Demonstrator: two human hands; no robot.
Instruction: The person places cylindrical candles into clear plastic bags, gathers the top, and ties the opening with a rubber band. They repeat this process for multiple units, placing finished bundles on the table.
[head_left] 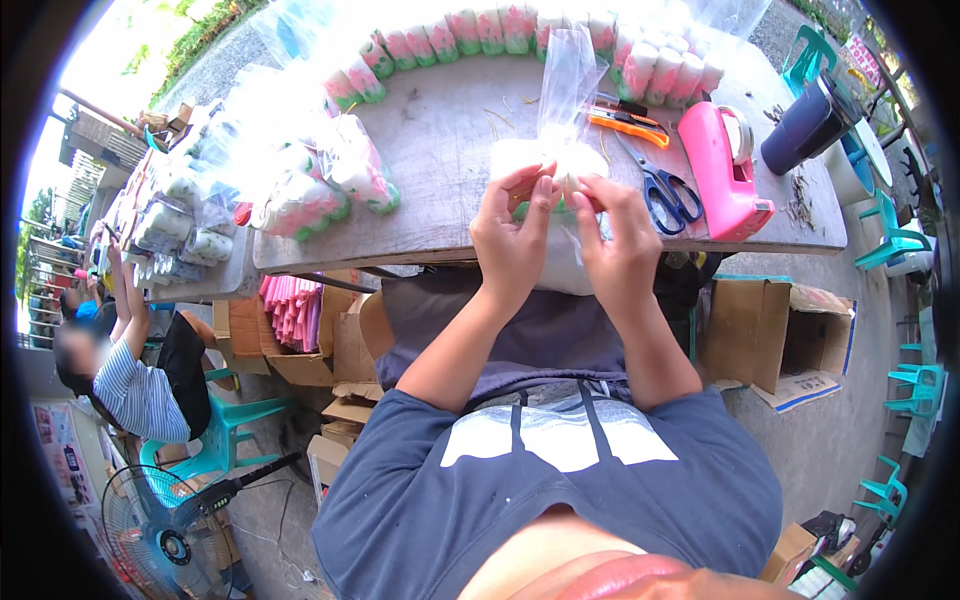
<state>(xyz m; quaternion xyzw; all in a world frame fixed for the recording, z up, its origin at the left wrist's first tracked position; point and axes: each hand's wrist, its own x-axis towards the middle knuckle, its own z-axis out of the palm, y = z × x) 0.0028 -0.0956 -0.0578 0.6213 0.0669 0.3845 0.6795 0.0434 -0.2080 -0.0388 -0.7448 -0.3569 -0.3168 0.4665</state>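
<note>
A clear plastic bag (568, 85) with whitish contents lies at the near edge of the table, its empty end stretching away from me. My left hand (515, 228) pinches the gathered plastic between thumb and fingertips. Close beside it, my right hand (618, 235) pinches the same gather from the other side. A thin gold strip shows by my left fingers, perhaps a twist tie; its ends are hidden. Right of my hands lie dark-handled scissors (668, 195) and an orange utility knife (628, 125). A pink tape dispenser (712, 170) stands beyond the scissors.
Pink, white and green rolls (490, 30) in clear wrap line the table's far edge. More bagged rolls (300, 205) sit at left. A dark tumbler (808, 125) stands at right. Cardboard boxes (745, 325) flank me below; a co-worker (150, 385) sits at far left near a fan (170, 540).
</note>
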